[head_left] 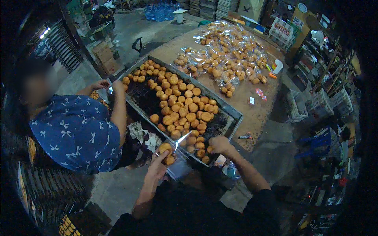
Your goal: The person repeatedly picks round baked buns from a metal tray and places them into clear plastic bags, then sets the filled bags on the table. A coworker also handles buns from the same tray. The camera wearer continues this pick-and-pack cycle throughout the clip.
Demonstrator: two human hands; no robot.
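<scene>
My left hand [158,166] is closed around a few golden-brown buns [165,148] and a clear plastic bag [179,168]. I cannot tell whether these buns lie inside the bag. Over the near right end of a large dark metal tray [226,120], my right hand [221,145] has its fingers curled on a bun [210,149] at the edge of the pile. Many loose round buns [183,111] are heaped along the tray's middle, with more toward its far left corner.
Across the tray, a brown table [252,118] bears a heap of bagged buns [230,55], a white cup [278,66], markers [272,75] and a small white box [251,101]. On the left a co-worker in a blue patterned shirt [78,131] handles a bag. Crates [296,106] stand right.
</scene>
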